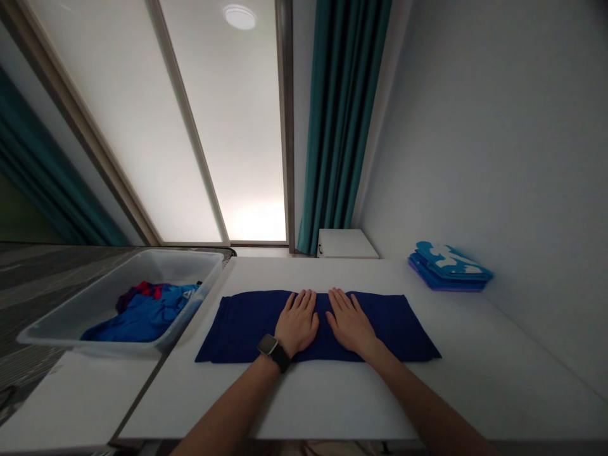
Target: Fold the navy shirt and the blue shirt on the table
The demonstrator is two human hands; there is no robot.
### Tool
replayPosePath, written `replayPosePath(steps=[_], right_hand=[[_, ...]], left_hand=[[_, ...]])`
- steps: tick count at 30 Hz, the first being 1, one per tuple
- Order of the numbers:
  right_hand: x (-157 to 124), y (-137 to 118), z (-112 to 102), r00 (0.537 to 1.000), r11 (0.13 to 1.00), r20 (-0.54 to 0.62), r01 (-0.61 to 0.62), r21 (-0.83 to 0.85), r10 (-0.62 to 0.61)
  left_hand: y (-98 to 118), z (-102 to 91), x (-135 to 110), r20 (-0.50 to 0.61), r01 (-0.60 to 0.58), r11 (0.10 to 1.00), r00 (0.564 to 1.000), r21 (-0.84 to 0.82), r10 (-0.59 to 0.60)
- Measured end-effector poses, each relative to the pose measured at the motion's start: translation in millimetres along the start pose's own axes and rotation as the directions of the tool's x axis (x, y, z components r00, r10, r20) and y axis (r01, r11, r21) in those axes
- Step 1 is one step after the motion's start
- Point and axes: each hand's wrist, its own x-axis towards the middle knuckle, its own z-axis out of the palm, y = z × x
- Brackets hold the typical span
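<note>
A navy blue cloth [247, 326] lies folded into a long flat band on the white table [304, 399]. My left hand [297, 322] rests palm down on it, fingers apart, with a black smartwatch [274, 352] on the wrist. My right hand [349, 322] lies flat on the same cloth just beside my left hand, pressing nothing visibly out of shape. Neither hand grips anything.
A translucent plastic bin [118, 297] holding crumpled blue and red clothes [145, 313] stands left of the table. A stack of folded blue cloths [449, 268] lies at the far right against the wall. A white box [346, 244] stands beyond the table.
</note>
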Motion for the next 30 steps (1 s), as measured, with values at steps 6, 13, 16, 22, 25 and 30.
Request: replayPosePath(steps=[6,13,16,22,25,30], right_hand=[[-0.6,19.1,5.3,0.995,0.995,0.029,-0.097,0.006,0.097],[-8.7,57.7,3.3,0.971,0.977,0.113,-0.214,0.004,0.212],[-10.9,69.0,5.0,0.961,0.969,0.125,-0.249,-0.002,0.247],[-11.2,73.5,8.4,0.957,0.964,0.119,-0.265,-0.015,0.265],[-10.9,73.8,10.2,0.958,0.964,0.115,-0.264,-0.023,0.264],[-12.0,79.5,13.6,0.955,0.961,0.112,-0.275,-0.024,0.276]], left_hand=[[-1.8,0.1,-1.3,0.015,0.055,0.998,0.998,-0.011,-0.055],[-4.7,5.7,-1.5,-0.02,0.051,0.999,0.999,0.001,-0.051],[-7.7,7.3,-3.2,-0.042,0.054,0.999,0.998,0.008,-0.053],[-30.1,2.3,-12.7,-0.018,0.127,0.992,0.992,0.029,-0.126],[-49.8,-2.6,-20.5,0.004,0.17,0.985,0.985,0.034,-0.17],[-87.8,-10.8,-36.9,0.058,0.253,0.963,0.964,0.094,-0.259]])
